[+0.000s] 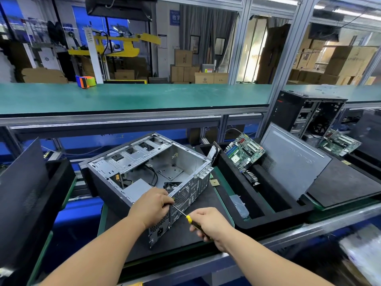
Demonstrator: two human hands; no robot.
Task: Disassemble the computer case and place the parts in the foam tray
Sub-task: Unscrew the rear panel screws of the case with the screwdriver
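Note:
An open computer case (144,162) lies on its side on a black mat, its inside facing up, with a grey power supply (137,189) and black cables in it. My left hand (152,207) grips the case's rear edge near the power supply. My right hand (210,226) holds a yellow-and-black screwdriver (188,218), whose tip meets the rear panel just by my left fingers. To the right is the black foam tray (233,170) holding a green motherboard (245,151), a small card and a grey side panel (292,162).
A small chip (215,183) lies on the mat beside the case. Another black tray (31,193) stands at the left. A second open case (307,112) and motherboard (340,142) sit at the far right. A green shelf (134,96) runs behind.

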